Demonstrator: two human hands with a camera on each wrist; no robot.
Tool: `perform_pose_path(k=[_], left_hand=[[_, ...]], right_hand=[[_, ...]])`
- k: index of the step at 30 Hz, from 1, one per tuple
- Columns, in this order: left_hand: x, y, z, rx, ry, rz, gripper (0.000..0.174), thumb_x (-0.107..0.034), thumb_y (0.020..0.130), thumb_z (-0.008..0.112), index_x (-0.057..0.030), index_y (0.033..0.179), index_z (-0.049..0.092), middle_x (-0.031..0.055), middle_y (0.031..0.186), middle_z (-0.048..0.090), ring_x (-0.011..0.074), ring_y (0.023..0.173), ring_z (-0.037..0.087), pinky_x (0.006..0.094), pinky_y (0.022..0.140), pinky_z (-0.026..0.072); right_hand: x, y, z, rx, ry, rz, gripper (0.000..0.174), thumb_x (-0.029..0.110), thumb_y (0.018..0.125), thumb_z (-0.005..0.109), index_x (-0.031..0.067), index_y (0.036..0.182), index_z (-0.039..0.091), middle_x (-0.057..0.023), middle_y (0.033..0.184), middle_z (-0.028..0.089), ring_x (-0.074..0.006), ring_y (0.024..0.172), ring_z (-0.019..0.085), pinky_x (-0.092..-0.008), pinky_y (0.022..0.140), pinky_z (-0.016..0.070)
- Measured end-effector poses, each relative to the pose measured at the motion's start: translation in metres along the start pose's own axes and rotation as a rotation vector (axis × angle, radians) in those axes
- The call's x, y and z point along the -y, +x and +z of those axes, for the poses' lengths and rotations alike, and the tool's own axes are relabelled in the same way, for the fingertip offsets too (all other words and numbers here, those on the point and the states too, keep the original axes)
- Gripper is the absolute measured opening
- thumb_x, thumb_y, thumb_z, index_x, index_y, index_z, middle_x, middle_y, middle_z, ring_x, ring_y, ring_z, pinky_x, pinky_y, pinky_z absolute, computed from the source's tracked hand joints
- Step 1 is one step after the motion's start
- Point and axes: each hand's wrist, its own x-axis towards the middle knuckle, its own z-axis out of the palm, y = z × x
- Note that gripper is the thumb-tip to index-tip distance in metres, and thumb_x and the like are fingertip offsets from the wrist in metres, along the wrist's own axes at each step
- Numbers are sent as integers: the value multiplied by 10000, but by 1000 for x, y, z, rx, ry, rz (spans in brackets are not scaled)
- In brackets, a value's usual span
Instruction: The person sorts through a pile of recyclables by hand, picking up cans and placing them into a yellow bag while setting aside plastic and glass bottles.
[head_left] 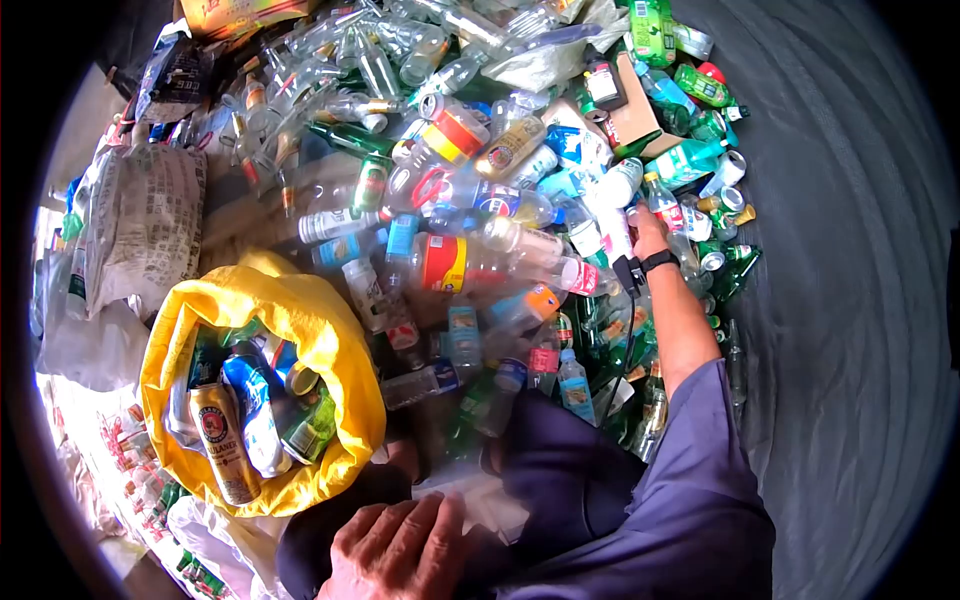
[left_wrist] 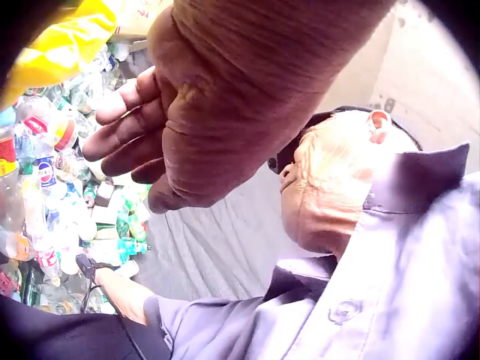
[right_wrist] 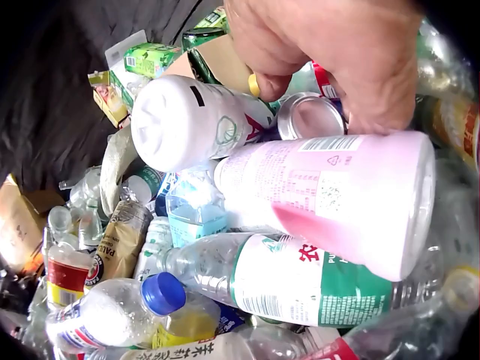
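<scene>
My right hand (head_left: 650, 235) is down in the right side of a pile of bottles and cans. In the right wrist view its curled thumb and fingers straddle a silver-ended can (right_wrist: 311, 116), gripping it from both sides. A pink bottle (right_wrist: 330, 195) lies just below the fingertips, and a white bottle (right_wrist: 191, 124) beside the thumb. The can's far end is hidden under the hand. My left hand (head_left: 400, 545) is over my lap, holding nothing; its fingers are loosely extended in the left wrist view. Nearest to it is a yellow sack (head_left: 350, 410) containing cans and bottles.
Clear plastic bottles (head_left: 470, 262) and glass bottles spread across the middle and back. A cardboard box (head_left: 640, 105) stands among them at the right. Dark sheeting (head_left: 830, 300) covers the right side. A white printed sack (head_left: 145, 225) stands at the left.
</scene>
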Motion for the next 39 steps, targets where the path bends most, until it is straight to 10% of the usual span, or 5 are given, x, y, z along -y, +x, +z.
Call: perform_pose_path(k=[13, 19, 21, 22, 39], left_hand=[[0, -1, 0, 9, 20, 2, 424, -114, 836, 747, 40, 1204, 604, 159, 1030, 692, 290, 825, 687, 378, 711, 553], [-4, -7, 4, 36, 8, -23, 426, -94, 829, 742, 22, 1215, 603, 168, 1083, 686, 305, 835, 678, 400, 706, 556], [-5, -1, 6, 13, 36, 16, 464, -140, 759, 805, 11, 1153, 613, 123, 933, 704, 265, 755, 689, 366, 684, 526], [-6, -1, 6, 16, 19, 8, 443, -114, 763, 785, 0, 1151, 603, 115, 903, 694, 269, 749, 683, 372, 674, 522], [-6, -6, 22, 15, 50, 29, 315, -148, 817, 720, -12, 1080, 615, 140, 805, 657, 329, 727, 666, 426, 645, 522]], right_hand=[[-15, -39, -17, 186, -53, -138, 325, 296, 842, 764, 22, 953, 628, -68, 714, 627, -197, 522, 578, -341, 485, 498], [-34, -136, -35, 135, -479, -263, 510, 366, 789, 723, -122, 912, 637, -230, 952, 682, -298, 830, 661, -399, 721, 529], [-115, -72, -64, 24, -988, -926, 509, 365, 784, 713, -123, 905, 628, -300, 985, 669, -420, 926, 649, -451, 829, 513], [-71, -136, -57, 109, -890, -578, 540, 355, 775, 719, -130, 984, 605, -352, 1064, 633, -500, 1005, 606, -484, 894, 484], [-21, -263, -113, 546, -1159, -484, 581, 430, 709, 735, -57, 1019, 673, -285, 1045, 683, -408, 1022, 659, -452, 901, 518]])
